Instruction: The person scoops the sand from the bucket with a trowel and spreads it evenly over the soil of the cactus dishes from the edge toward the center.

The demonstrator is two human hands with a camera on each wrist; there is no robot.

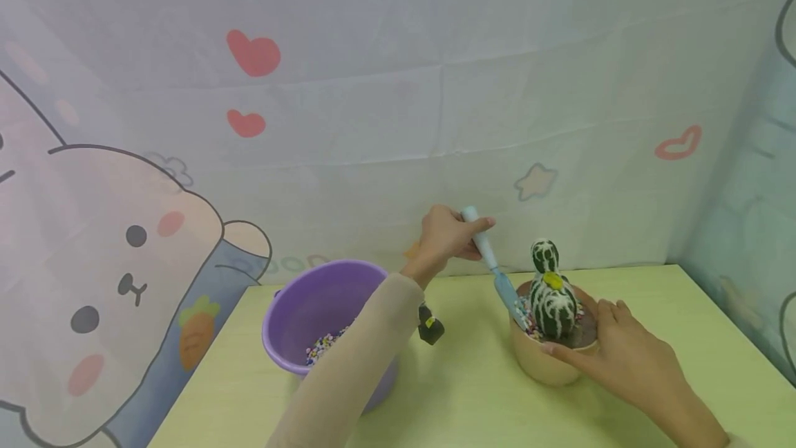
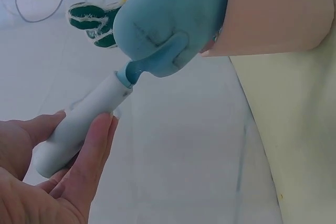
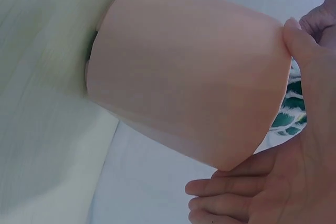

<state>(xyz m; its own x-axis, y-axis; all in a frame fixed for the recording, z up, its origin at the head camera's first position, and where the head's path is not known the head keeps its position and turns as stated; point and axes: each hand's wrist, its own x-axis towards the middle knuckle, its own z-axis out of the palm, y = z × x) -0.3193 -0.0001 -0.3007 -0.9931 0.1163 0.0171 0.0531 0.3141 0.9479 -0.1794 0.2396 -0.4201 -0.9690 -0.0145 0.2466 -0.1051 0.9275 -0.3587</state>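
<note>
My left hand (image 1: 450, 234) pinches the white handle of a small trowel (image 2: 86, 124) between thumb and fingers. Its blue blade (image 1: 506, 292) slants down to the left inner edge of a peach-coloured flowerpot (image 1: 547, 364), where multicoloured pebbles (image 1: 528, 323) lie against the base of a plush cactus (image 1: 553, 306). Green with white stripes, the cactus stands upright in the pot and bears a yellow flower. My right hand (image 1: 634, 358) holds the pot at its rim from the right, thumb on the near side and fingers on the far side (image 3: 226, 187).
To the left stands a purple bucket (image 1: 276, 341) with multicoloured pebbles (image 1: 323, 348) at its bottom, partly behind my left sleeve. A small dark object with a yellow mark (image 1: 430, 329) sits between bucket and pot. A printed cloth (image 1: 373, 116) hangs behind the pale table (image 1: 460, 399).
</note>
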